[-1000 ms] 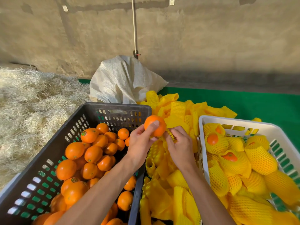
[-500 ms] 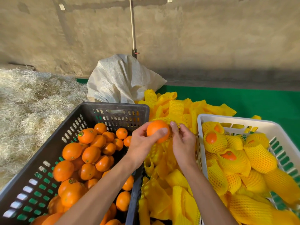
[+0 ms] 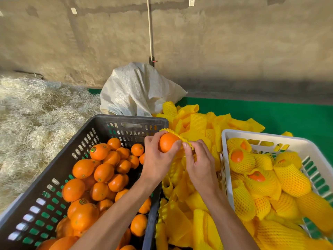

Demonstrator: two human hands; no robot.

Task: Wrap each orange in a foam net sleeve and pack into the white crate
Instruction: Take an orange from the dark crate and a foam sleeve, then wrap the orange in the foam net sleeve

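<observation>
My left hand [image 3: 156,159] grips a bare orange [image 3: 167,142] above the gap between the two crates. A yellow foam net sleeve [image 3: 177,136] is stretched over the orange's far side, and my right hand [image 3: 200,165] pinches its near edge at the right of the fruit. The white crate [image 3: 234,134] at the right holds several oranges wrapped in yellow sleeves [image 3: 241,160]. The black crate [image 3: 100,127] at the left is full of bare oranges [image 3: 99,152].
A heap of loose yellow foam sleeves [image 3: 198,121] lies between and behind the crates on a green surface [image 3: 270,114]. A white woven sack [image 3: 137,91] stands behind the black crate. Straw [image 3: 36,114] covers the ground at the left. A concrete wall is beyond.
My right hand brought a sleeve up from the heap, and the sleeve's mouth is now stretched over the orange's far side. Both hands stay close together above the heap.
</observation>
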